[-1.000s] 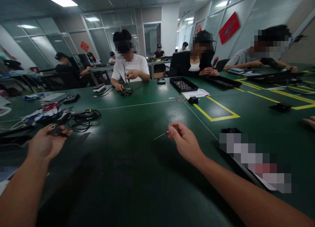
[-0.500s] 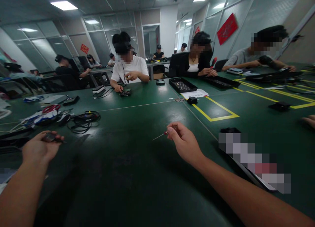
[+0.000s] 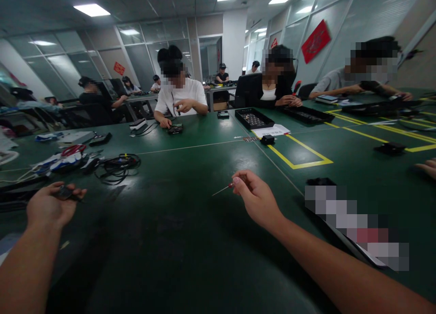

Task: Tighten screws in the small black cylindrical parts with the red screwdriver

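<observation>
My right hand is closed around a thin screwdriver, its metal shaft pointing left and slightly down over the green table. Part of the handle is hidden in my fingers. At the left, my left hand is turned palm up, with fingers curled about a small dark object; its kind is not clear. A black cable bundle lies on the table beyond and to the right of my left hand. A dark case or folder with blurred papers rests right of my right forearm.
Tangled cables and bags lie at the left. Ahead are a black tray with small parts, a small black block and yellow tape marks. A person in a white shirt works across the table; others sit beyond.
My left hand has shifted slightly left, still holding the dark object. The right hand and screwdriver stay nearly in place, and the whole view has moved a little.
</observation>
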`<state>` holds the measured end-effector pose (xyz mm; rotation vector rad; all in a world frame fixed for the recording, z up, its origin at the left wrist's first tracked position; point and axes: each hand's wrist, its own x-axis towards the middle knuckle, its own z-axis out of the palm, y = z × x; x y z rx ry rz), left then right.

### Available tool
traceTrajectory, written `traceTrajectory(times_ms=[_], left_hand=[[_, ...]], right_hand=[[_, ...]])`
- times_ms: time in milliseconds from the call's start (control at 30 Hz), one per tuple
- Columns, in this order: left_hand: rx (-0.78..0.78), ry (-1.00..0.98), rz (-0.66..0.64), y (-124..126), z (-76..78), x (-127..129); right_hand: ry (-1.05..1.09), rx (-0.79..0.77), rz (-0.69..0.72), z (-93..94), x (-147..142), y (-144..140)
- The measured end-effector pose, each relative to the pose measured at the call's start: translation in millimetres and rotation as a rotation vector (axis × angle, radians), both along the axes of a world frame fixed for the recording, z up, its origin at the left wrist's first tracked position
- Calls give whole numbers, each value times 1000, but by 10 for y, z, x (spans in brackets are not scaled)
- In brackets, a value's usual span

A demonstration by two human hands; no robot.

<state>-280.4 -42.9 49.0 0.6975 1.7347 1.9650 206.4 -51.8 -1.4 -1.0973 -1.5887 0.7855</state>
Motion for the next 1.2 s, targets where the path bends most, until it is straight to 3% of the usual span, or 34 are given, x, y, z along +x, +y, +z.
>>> traceTrajectory(times_ms=[133, 300, 567, 667, 800, 933, 1200], left_hand=[[37, -144, -55, 21, 70, 257], [35, -150, -378, 122, 122, 975], [6, -90, -973, 142, -125, 2260], [39, 41, -1105, 79, -278, 2627], [-8, 391, -1084, 46, -526, 2909], [-27, 595, -1009, 42, -698, 2981], [139, 761, -1000, 38, -743, 2909]], right_hand=[[30, -5, -7, 34, -13, -4], [120, 18, -71, 105, -18, -22], [279, 121, -216, 200, 13, -42], [319, 181, -261, 273, 21, -65], [291, 234, -269, 298, 29, -106], [118, 217, -196, 212, 32, -135], [-105, 246, -142, 157, 10, -143]])
